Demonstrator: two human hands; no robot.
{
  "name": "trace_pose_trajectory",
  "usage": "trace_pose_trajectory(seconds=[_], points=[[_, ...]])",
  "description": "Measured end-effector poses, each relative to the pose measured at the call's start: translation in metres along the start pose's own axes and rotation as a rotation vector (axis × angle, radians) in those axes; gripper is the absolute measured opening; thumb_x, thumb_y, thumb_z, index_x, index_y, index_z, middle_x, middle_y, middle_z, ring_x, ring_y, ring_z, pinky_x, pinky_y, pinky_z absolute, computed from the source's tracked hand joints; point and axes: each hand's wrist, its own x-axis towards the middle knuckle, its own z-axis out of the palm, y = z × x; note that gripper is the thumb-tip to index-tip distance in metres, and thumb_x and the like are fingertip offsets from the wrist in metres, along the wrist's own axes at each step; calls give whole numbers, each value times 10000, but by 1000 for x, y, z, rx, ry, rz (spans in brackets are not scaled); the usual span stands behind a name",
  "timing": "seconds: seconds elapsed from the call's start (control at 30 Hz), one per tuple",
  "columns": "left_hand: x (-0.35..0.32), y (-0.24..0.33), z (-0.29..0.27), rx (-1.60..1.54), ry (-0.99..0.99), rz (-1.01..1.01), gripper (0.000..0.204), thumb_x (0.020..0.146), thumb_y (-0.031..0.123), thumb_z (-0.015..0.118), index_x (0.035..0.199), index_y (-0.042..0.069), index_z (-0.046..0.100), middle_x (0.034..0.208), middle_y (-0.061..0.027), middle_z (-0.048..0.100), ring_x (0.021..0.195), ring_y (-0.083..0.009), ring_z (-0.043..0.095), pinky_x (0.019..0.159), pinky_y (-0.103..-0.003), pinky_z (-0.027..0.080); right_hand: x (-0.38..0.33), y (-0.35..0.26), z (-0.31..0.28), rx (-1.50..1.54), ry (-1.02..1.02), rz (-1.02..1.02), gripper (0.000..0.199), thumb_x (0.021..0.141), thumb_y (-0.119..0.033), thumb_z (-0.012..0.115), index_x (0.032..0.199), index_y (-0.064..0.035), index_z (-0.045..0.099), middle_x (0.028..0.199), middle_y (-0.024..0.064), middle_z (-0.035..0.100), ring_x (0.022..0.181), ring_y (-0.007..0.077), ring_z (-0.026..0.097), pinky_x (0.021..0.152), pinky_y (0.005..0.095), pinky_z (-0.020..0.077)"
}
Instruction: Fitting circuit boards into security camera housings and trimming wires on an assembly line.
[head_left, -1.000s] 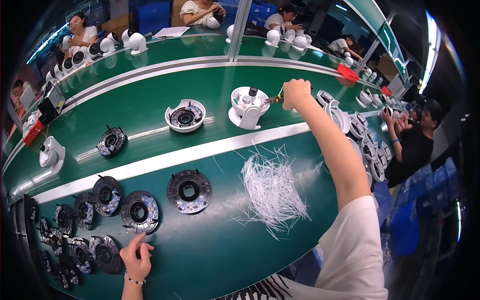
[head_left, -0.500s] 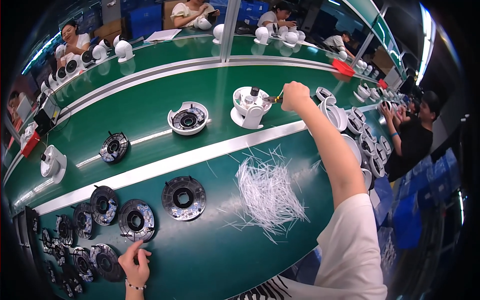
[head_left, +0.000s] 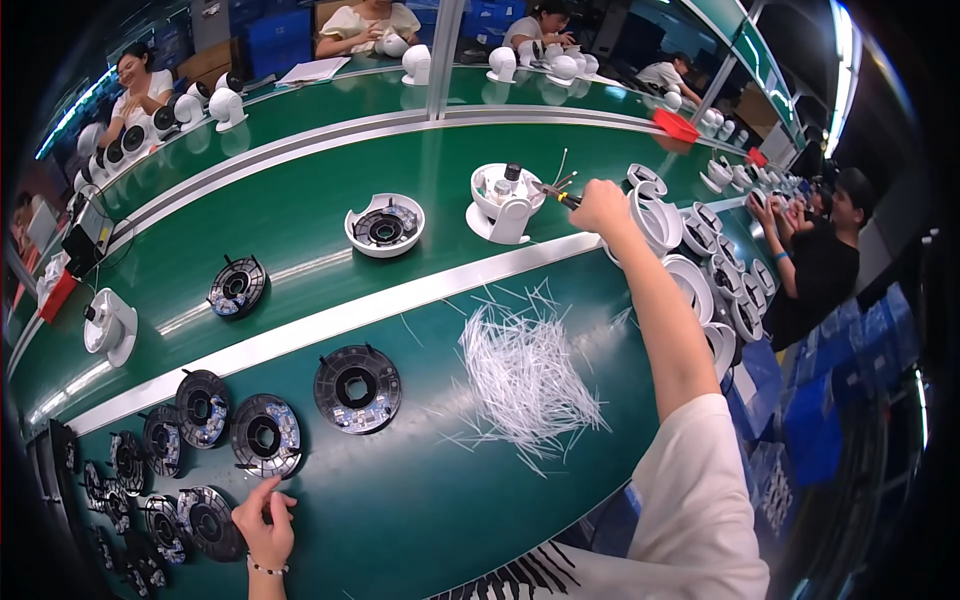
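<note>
Over the far green bench, my right hand (head_left: 604, 208) is closed around a pair of pliers (head_left: 566, 198) with black and yellow handles. Their metal jaws reach the right rim of a white camera-like housing (head_left: 507, 190), which holds a black cylinder and stands on a curved base. Thin wires (head_left: 562, 170) stick up beside the jaws. At the lower left, my left hand (head_left: 265, 528) holds nothing, its index finger stretched toward the lower edge of a black ring-shaped part (head_left: 266, 436) with a circuit board; whether it touches cannot be told.
White thin strips (head_left: 530, 385) lie heaped mid-bench. More black ring parts (head_left: 357, 390) spread left. A white bowl (head_left: 385, 226) with a ring inside stands left of the housing. White shells (head_left: 690, 285) crowd the right. A metal rail (head_left: 330, 312) crosses the bench; co-workers sit beyond.
My right hand has moved slightly down and right with the pliers. Wires beside the housing now show clear of the hand. The whole view has shifted a little; my left hand stays by the ring part.
</note>
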Motion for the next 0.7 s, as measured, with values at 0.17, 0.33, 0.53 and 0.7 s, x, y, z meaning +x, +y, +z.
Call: trace_pose_trajectory(seconds=[0.17, 0.33, 0.53, 0.7], points=[[-3, -2, 0, 1, 27, -16, 162, 792, 4, 480, 916, -43, 572, 578, -68, 594, 426, -87, 519, 418, -185, 394, -12, 11, 13, 252, 99, 133, 268, 598, -273, 619, 745, -52, 658, 753, 160, 629, 749, 312, 614, 696, 382, 495], [1, 2, 2, -12, 10, 49, 156, 782, 7, 495, 904, -31, 583, 587, -70, 601, 443, -93, 538, 434, -192, 407, -28, 27, 13, 640, 278, 37, 371, 629, -348, 663, 818, -29, 645, 670, 113, 625, 634, 236, 607, 625, 321, 464], [-4, 0, -7, -24, 53, 8, 135, 776, -7, 511, 880, -25, 596, 586, -73, 606, 464, -101, 562, 445, -200, 425, -142, -30, -37, 879, 126, -644, 363, 606, -131, 716, 922, 0, 594, 788, 85, 604, 713, 155, 579, 649, 268, 462], [74, 11, -19, 105, 130, 292, 127, 787, -17, 501, 869, -17, 598, 625, -77, 615, 557, -133, 609, 511, -229, 470, -262, -83, -44, 721, -128, -1132, 499, 520, -207, 742, 966, -76, 562, 908, 81, 562, 859, 272, 533, 768, 380, 408]])
